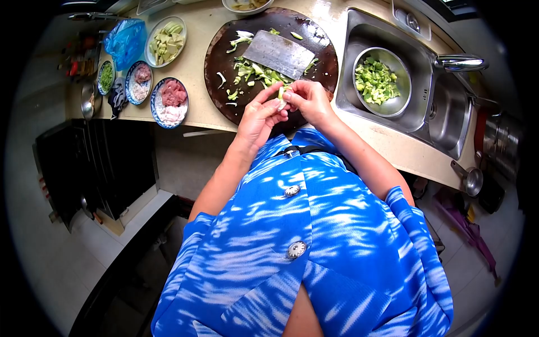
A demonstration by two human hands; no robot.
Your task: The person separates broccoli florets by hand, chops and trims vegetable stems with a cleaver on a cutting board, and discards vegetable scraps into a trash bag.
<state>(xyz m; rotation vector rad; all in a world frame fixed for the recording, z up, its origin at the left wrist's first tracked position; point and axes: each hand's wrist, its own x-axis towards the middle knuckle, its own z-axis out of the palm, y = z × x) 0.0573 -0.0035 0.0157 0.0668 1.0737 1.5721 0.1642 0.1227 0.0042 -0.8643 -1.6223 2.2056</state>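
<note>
Both my hands meet above the near edge of a round dark cutting board (pixel 219 84). Between them is a small pale-green vegetable piece (pixel 281 94). My left hand (pixel 260 116) has its thumb and fingers closed on it from the left. From the right, my right hand (pixel 310 101) pinches the same piece. Just beyond my hands a cleaver (pixel 279 54) lies flat on the board, its wide blade over chopped greens (pixel 244 68). More cut bits are scattered around the blade. The cleaver's handle cannot be made out.
Left on the counter (pixel 195 106) are a plate of pale green chunks (pixel 167 44), a dish of meat (pixel 172 96), two smaller dishes and a blue plastic bag (pixel 124 44). To the right, a metal bowl of chopped greens (pixel 377 80) sits in the sink (pixel 352 35) beside a faucet (pixel 461 62).
</note>
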